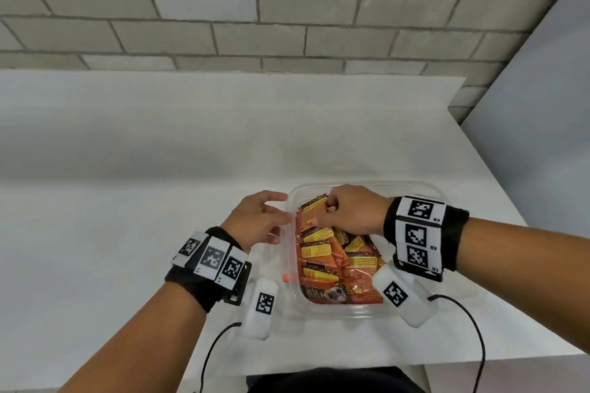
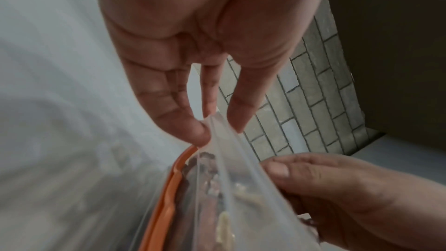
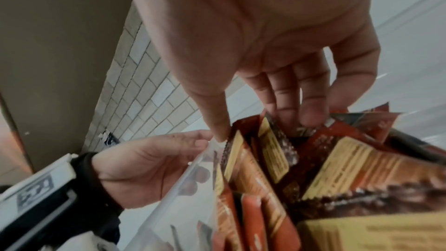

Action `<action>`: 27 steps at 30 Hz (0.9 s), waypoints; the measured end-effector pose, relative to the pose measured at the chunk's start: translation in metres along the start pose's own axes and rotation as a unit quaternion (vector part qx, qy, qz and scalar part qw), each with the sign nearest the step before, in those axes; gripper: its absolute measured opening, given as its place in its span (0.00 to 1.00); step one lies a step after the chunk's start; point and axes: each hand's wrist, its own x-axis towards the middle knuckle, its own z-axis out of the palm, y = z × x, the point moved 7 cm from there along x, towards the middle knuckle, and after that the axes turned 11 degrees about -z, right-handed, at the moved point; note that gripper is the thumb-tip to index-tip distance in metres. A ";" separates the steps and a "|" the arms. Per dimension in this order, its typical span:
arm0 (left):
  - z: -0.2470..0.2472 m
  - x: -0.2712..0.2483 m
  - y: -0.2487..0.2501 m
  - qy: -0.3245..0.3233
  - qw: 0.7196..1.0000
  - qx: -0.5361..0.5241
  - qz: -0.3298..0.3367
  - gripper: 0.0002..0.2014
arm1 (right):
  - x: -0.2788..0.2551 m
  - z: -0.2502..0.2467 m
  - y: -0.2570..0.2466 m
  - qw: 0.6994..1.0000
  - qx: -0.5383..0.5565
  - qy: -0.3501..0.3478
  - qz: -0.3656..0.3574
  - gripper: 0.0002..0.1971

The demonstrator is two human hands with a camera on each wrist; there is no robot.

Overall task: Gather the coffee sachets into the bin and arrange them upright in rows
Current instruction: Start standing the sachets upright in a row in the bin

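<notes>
Coffee sachets (image 1: 332, 252) fill a clear plastic bin (image 1: 332, 313) that sits on the white surface (image 1: 127, 201) close to the person's body. They are flat foil-like packets, orange and dark brown with yellow printed panels. Those along the bin's left wall stand on edge, packed one behind another, while the ones toward the middle and near end lie tilted and overlapping in a loose heap.

The right hand (image 1: 348, 210) reaches down into the far left part of the bin, fingers (image 3: 311, 110) curled in among the tops of the upright packets and the thumb pressed against the outermost one; in the right wrist view they pinch that small cluster at its upper edges. The left hand (image 1: 255, 220) is outside the bin at its left wall, its fingers loosely bent, with the fingertips (image 2: 193, 131) and thumb closing on the thin transparent rim there.

The bin has rounded corners and thin, glossy walls. An orange strip (image 2: 169, 198) runs along the outside of its left wall, blurred in the left wrist view. Both wrists wear black bands carrying white blocks printed with black square markers, and a thin black cable trails from each. Behind the surface rises a wall of pale grey bricks (image 1: 287, 9).
</notes>
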 end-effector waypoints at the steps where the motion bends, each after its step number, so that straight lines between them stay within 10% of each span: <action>1: 0.000 0.000 -0.001 -0.001 1.000 -0.005 0.001 0.16 | 0.001 0.002 -0.001 1.000 -0.006 -0.005 0.001 0.17; 17: -0.001 0.008 -0.007 -0.021 0.998 -0.053 0.010 0.14 | 0.009 0.030 0.007 0.992 0.102 -0.059 0.034 0.26; 27: -0.006 0.010 -0.016 -0.008 0.998 -0.068 0.017 0.13 | -0.004 -0.019 0.025 0.979 0.159 0.113 -0.057 0.23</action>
